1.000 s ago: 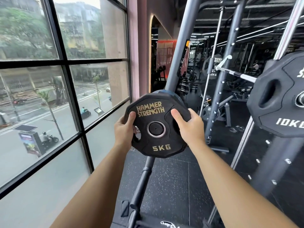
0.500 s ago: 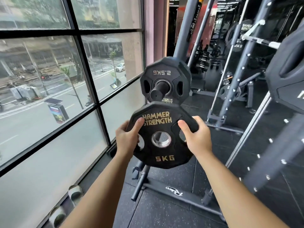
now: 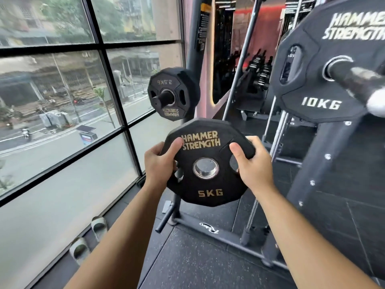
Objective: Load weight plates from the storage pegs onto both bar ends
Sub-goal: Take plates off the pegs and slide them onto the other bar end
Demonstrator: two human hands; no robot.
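Observation:
A black 5 kg plate (image 3: 209, 178) with gold lettering hangs upright in front of me, off any peg. My left hand (image 3: 160, 163) grips its left edge, thumb over the face. My right hand (image 3: 253, 163) grips its right edge through the cut-out. Behind and above it a 2.5 kg plate (image 3: 173, 93) sits on a storage peg of the rack post. At the upper right a 10 kg plate (image 3: 325, 65) sits on a bar sleeve (image 3: 358, 82) whose end points toward me.
A large window (image 3: 62, 101) runs along the left. Two pale slippers (image 3: 89, 238) lie by its sill. The rack's base bar (image 3: 218, 232) crosses the dark rubber floor below the plate. Uprights stand at the right.
The 5 kg plate came off its peg and away from the rack in both hands. My view swung right, bringing the 10 kg plate and bar sleeve close at the upper right.

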